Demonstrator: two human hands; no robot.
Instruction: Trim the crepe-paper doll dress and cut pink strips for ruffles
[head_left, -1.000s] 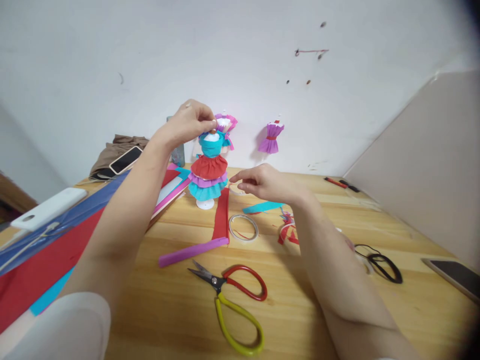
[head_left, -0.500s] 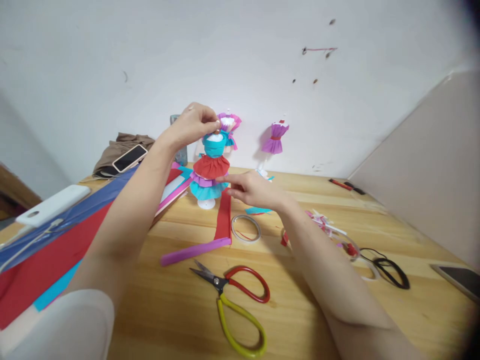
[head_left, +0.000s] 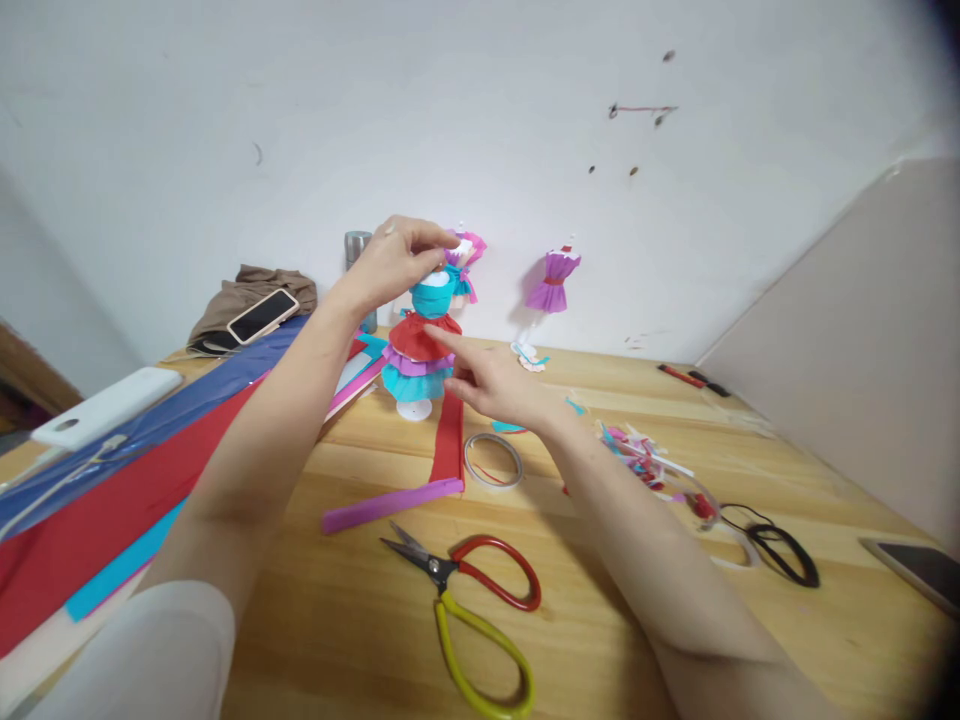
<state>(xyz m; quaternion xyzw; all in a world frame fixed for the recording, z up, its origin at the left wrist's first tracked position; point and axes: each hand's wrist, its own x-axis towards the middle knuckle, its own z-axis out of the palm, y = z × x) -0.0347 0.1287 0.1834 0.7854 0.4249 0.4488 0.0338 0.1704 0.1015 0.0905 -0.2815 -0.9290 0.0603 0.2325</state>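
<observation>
One mannequin (head_left: 433, 298) stands, seemingly, beneath left hand (head_left: 401, 258).

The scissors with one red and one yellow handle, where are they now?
In the head view, the scissors lie at the bottom middle, on the table, just nearer than the purple strip.

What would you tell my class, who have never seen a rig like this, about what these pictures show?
There is no robot here, just a person's bare hands. Every picture comes from one camera worn on the head, looking forward and down. The left hand is at the top of a small dress form; whether it grips is unclear. The right hand points a finger at its red ruffle. On the wooden table lie scissors, a purple strip and colourful scraps.
</observation>
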